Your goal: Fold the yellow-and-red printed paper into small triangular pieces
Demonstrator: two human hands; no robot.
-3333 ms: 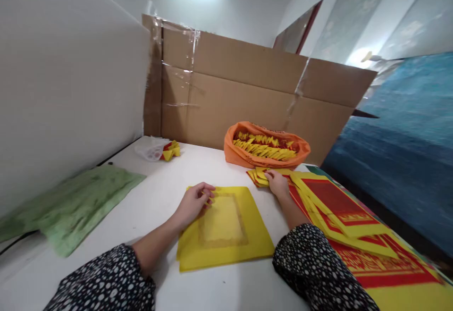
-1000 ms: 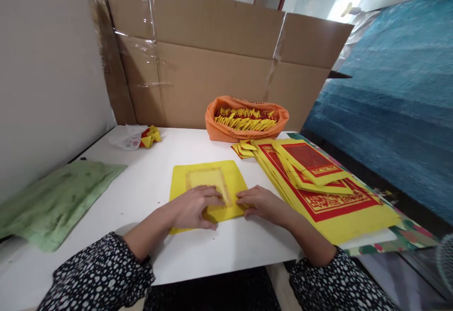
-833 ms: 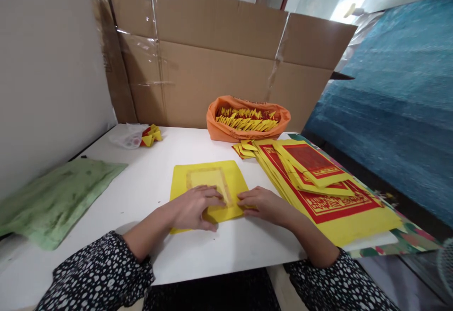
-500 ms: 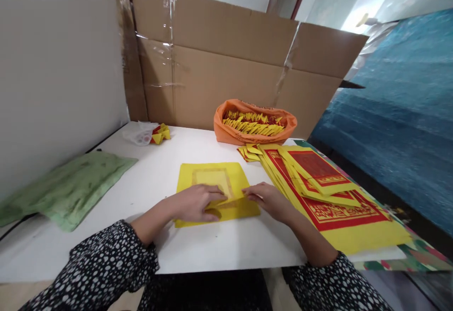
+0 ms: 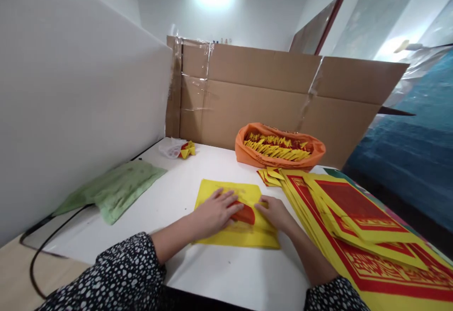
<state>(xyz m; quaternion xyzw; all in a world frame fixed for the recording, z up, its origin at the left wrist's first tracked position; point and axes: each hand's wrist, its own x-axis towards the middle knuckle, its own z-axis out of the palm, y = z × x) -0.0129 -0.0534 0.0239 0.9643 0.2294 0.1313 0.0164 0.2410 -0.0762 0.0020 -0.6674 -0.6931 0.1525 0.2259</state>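
Observation:
In front of me a yellow paper sheet (image 5: 212, 235) lies on the white table, with a small red area (image 5: 246, 214) showing on it between my hands. My left hand (image 5: 215, 212) rests across the paper, palm down, fingers stretched out and slightly blurred. At the paper's right side my right hand (image 5: 276, 212) has its fingers curled in, pinching at a fold of the sheet. The fold under the fingers is partly hidden.
Red-and-yellow printed sheets (image 5: 354, 207) lie in a pile at right. Behind stands an orange bag (image 5: 244, 157) full of folded paper pieces, with a few folded pieces (image 5: 271, 176) before it. A green cloth (image 5: 116, 190) is at left. A cardboard panel (image 5: 255, 94) stands behind.
The view has tilted up and turned left. My left hand has flattened over the paper, and a red area now shows beside it. My right hand remains at the paper's right side.

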